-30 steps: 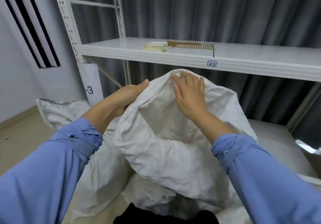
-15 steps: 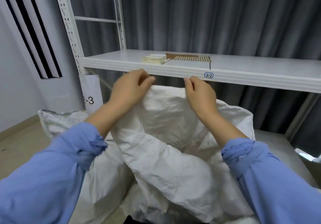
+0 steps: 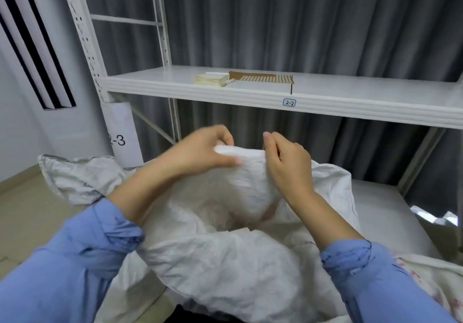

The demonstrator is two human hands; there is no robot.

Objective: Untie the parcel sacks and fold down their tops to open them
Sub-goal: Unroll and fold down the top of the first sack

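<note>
Gripping the bunched top edge of a crinkled white woven sack (image 3: 225, 260) below a white metal shelf (image 3: 350, 99), the left hand (image 3: 200, 151) and right hand (image 3: 285, 162) pinch its coarse, rumpled fabric between curled fingers.

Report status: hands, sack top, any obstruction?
Both pinching the rim: left hand, right hand. Mouth of sack open, top not yet folded down. No obstruction; second sack lies to the left.
</note>
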